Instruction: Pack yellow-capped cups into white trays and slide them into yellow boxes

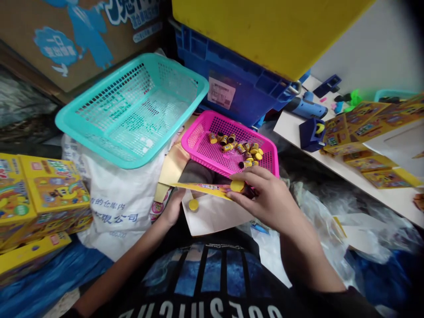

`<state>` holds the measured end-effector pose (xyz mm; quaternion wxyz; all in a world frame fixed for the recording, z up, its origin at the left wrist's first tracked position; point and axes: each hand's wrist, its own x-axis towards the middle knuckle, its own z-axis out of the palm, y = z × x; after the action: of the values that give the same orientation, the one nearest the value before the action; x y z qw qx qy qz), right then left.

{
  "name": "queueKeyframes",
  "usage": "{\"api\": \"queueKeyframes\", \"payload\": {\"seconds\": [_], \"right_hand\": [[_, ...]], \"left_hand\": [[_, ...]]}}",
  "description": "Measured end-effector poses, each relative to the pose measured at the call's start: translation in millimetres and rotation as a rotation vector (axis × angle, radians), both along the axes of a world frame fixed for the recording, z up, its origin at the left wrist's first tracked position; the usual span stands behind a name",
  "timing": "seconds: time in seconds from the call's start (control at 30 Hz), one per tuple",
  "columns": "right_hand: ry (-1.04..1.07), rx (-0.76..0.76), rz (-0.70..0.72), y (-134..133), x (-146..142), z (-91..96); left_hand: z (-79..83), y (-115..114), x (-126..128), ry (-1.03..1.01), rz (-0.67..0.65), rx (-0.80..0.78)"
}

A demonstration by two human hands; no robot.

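Note:
My right hand (265, 194) pinches a small yellow-capped cylinder (237, 186) against the top of a flat yellow printed card (202, 188) held edge-on in front of me. My left hand (172, 206) grips the card's left end from below, fingers curled under it. A second yellow cap (194, 204) lies on white paper (215, 216) just beneath the card. Right behind the card stands a pink mesh basket (198, 132) holding several small yellow and black cylinders (238, 148).
An empty teal mesh basket (99, 128) rests on a white sack (122, 198) at left. Yellow printed boxes (39, 194) stack at far left. A blue crate (245, 84) under a yellow one (265, 26) stands behind. At right a white table (364, 181) carries flat yellow cartons (367, 128).

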<state>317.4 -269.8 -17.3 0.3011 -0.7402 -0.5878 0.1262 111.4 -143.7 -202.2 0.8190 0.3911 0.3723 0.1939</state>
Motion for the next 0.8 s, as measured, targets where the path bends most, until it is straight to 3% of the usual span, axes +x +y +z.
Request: {"api": "queueKeyframes", "payload": {"seconds": [0.1, 0.17, 0.3, 0.43, 0.6, 0.7, 0.8], "right_hand": [[-0.031, 0.227, -0.217, -17.3, -12.4, 6.4], [0.026, 0.191, -0.192, -22.8, -15.5, 7.4], [0.029, -0.316, 0.107, -2.1, -31.0, -17.3], [-0.103, -0.821, 0.119, 34.3, -51.0, -64.3], [-0.025, -0.912, 0.091, 41.4, -64.6, -101.2], [0.021, -0.946, 0.097, 36.9, -64.6, -91.5], [0.091, -0.873, 0.162, 33.8, -40.1, -49.9]], "left_hand": [[3.3, -0.9, -3.2, -0.048, -0.064, -0.061], [5.6, -3.9, -4.7, -0.059, -0.056, -0.079], [4.6, -12.1, -2.4, -0.133, -0.026, -0.065], [-2.5, -20.2, 5.0, -0.210, -0.029, -0.061], [-12.0, -28.2, 6.8, -0.206, 0.010, -0.049], [-14.6, -26.5, 4.0, -0.201, 0.000, -0.064], [-13.7, -16.1, 1.2, -0.182, -0.002, -0.102]]}}
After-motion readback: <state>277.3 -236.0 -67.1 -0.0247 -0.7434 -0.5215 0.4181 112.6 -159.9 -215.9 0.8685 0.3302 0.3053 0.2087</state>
